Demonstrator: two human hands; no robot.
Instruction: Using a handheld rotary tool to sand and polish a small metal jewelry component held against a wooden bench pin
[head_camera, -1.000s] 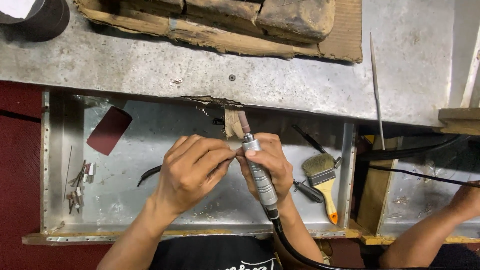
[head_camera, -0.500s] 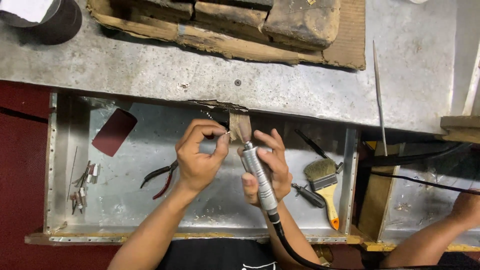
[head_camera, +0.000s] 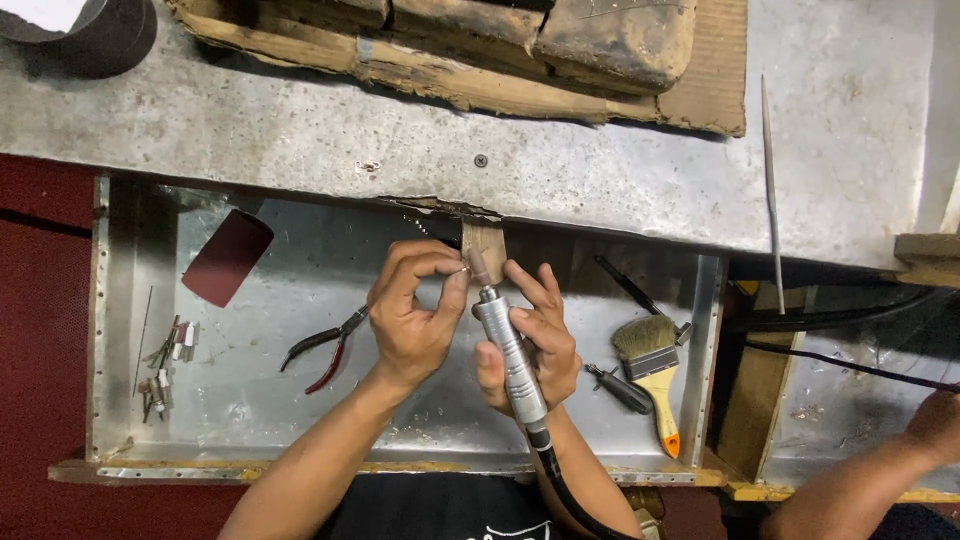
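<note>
Raised slightly, left hand (head_camera: 415, 315) pinches beside rotary handpiece (head_camera: 508, 352).

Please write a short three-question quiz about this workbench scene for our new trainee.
1. True or false: the right hand holds the metal rotary handpiece.
2. Which tool lies left of the left hand? A) pliers B) hammer C) scissors
3. Fill in: the brush with the yellow handle lies in the metal ____.

Key:
1. True; its tip points up at the wooden peg.
2. A, the pliers.
3. Tray.
</note>
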